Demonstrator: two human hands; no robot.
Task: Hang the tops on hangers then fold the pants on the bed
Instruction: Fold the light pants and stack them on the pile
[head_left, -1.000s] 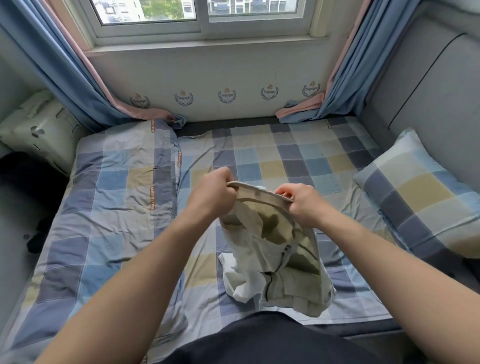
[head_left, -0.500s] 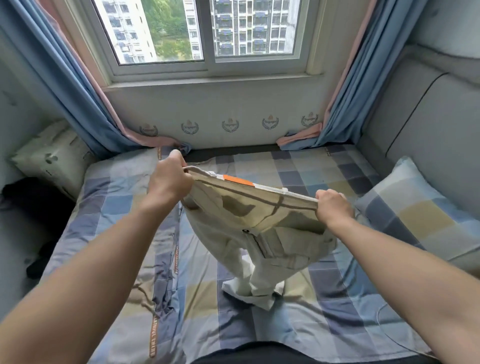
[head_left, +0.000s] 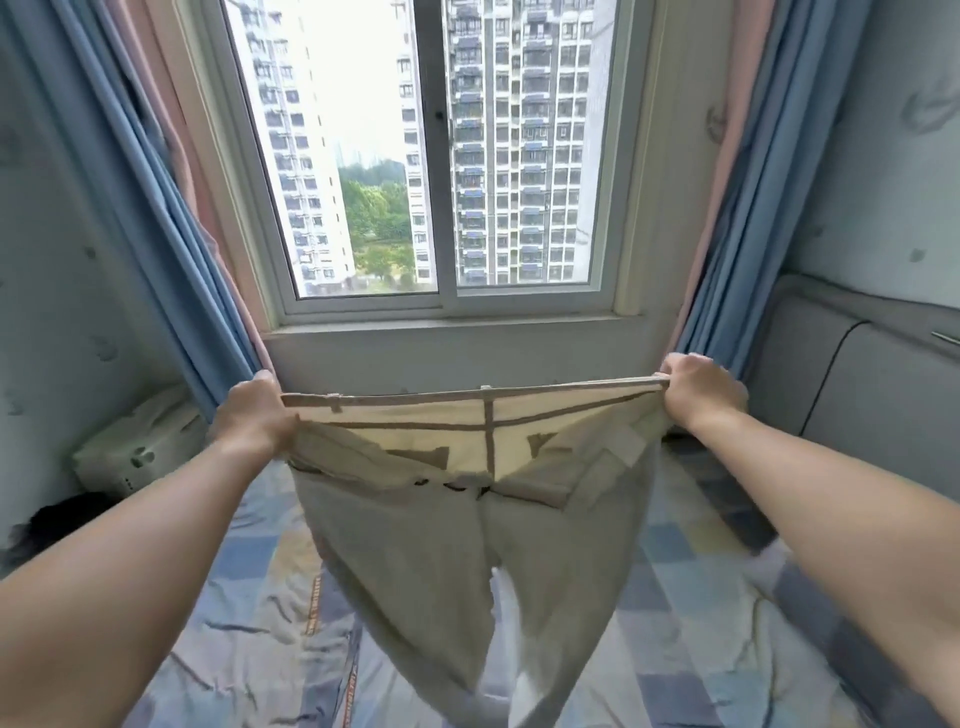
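Beige pants (head_left: 426, 561) hang in the air in front of me, above the bed (head_left: 701, 623). Their waistband is stretched wide and level, with the pale inner lining showing. My left hand (head_left: 254, 415) grips the left end of the waistband. My right hand (head_left: 698, 392) grips the right end. Both legs hang straight down, and their lower ends run out of view at the bottom edge. No tops or hangers are in sight.
The bed has a blue, grey and yellow checked cover. Behind it is a window (head_left: 436, 156) flanked by blue and pink curtains (head_left: 171, 208). A pale box (head_left: 135, 447) stands at the left wall. A grey padded headboard (head_left: 872, 384) runs along the right.
My hands moved up and further apart, pulling the waistband taut. The pants rose off the bed and unfurled to full length. My view tilted up towards the window.
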